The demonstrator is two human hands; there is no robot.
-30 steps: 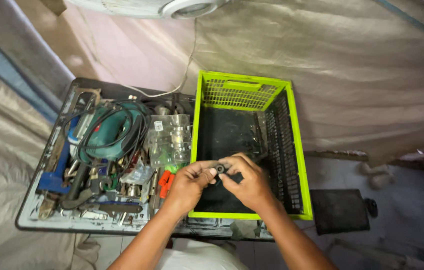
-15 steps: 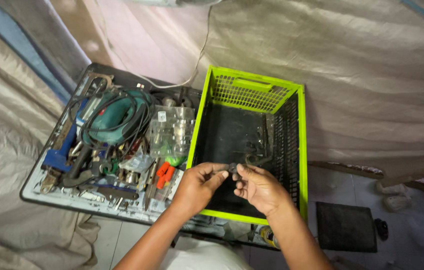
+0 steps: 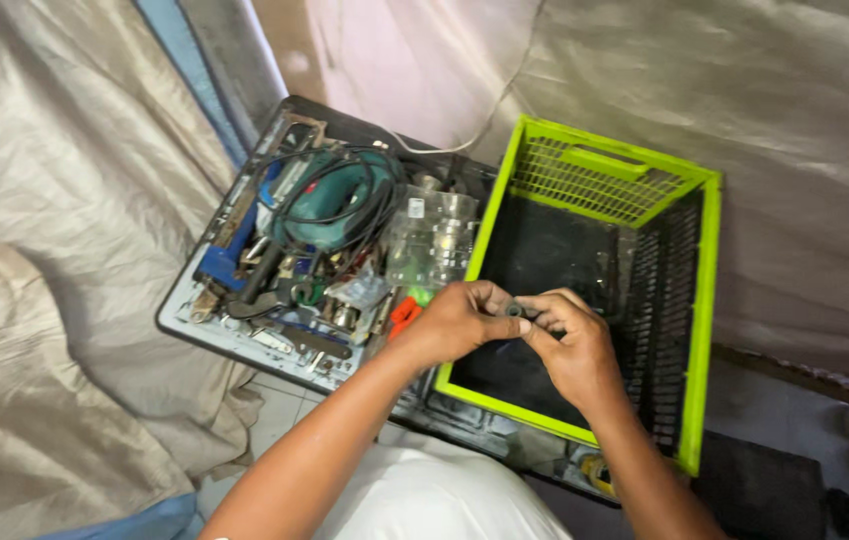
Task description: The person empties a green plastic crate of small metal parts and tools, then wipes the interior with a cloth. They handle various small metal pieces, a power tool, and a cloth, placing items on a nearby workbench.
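Observation:
My left hand (image 3: pixel 454 322) and my right hand (image 3: pixel 574 345) meet over the near edge of a lime-green plastic crate (image 3: pixel 704 300). Both pinch a small dark round part (image 3: pixel 515 310) between their fingertips. The part is mostly hidden by my fingers, so its exact shape is unclear. The crate has a black mesh inside and looks nearly bare beneath my hands.
Left of the crate lies a flat tray of tools (image 3: pixel 184 315) holding a teal power tool with a coiled black cable (image 3: pixel 329 200), a clear bag of small hardware (image 3: pixel 434 235), wrenches and an orange-handled tool (image 3: pixel 404 315). Beige cloth (image 3: pixel 54 200) surrounds everything.
The view has tilted and shifted, so crate and tray sit further right and rotated. My hands stay together on the small part, over the crate's near edge.

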